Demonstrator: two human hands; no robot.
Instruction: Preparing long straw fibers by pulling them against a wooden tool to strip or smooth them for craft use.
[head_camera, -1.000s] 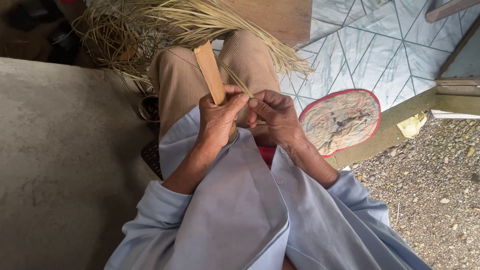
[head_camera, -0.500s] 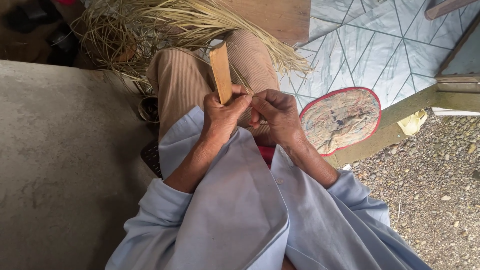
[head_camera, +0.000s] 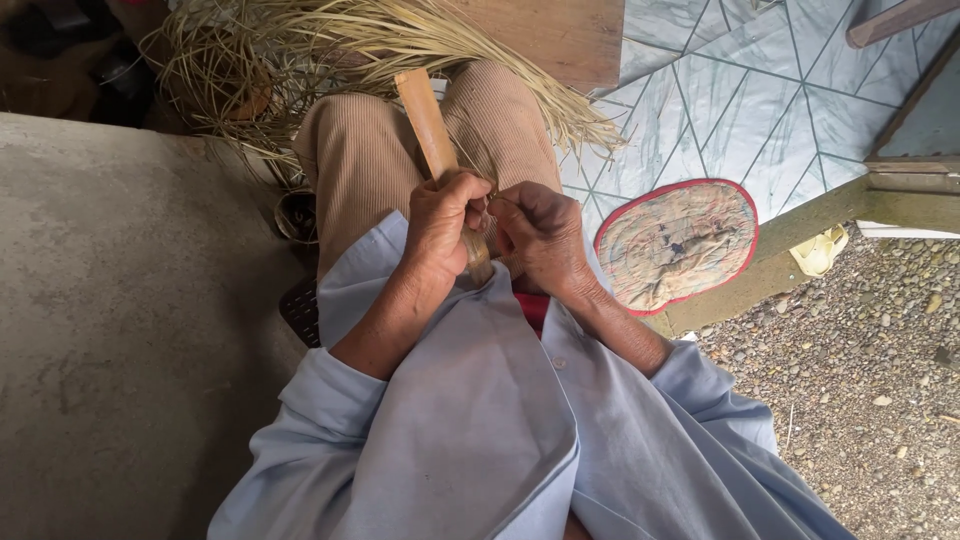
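Observation:
My left hand (head_camera: 441, 232) is closed around a flat wooden stick (head_camera: 427, 123) that points up and away over my lap. My right hand (head_camera: 540, 233) is right beside it, fingertips pinched on a thin pale straw strand (head_camera: 490, 198) at the stick. Both hands rest above my tan trousers (head_camera: 355, 165). A heap of dry straw fibres (head_camera: 330, 50) lies past my knees.
A concrete slab (head_camera: 120, 320) fills the left. Patterned floor tiles (head_camera: 760, 100) lie to the right, with a round red-edged cushion (head_camera: 680, 245) on them. Gravel (head_camera: 860, 380) covers the lower right. A wooden board (head_camera: 560, 35) sits behind the straw.
The wooden stick has tilted and shifted slightly in my left hand, and both hands have moved a little closer together at the strand.

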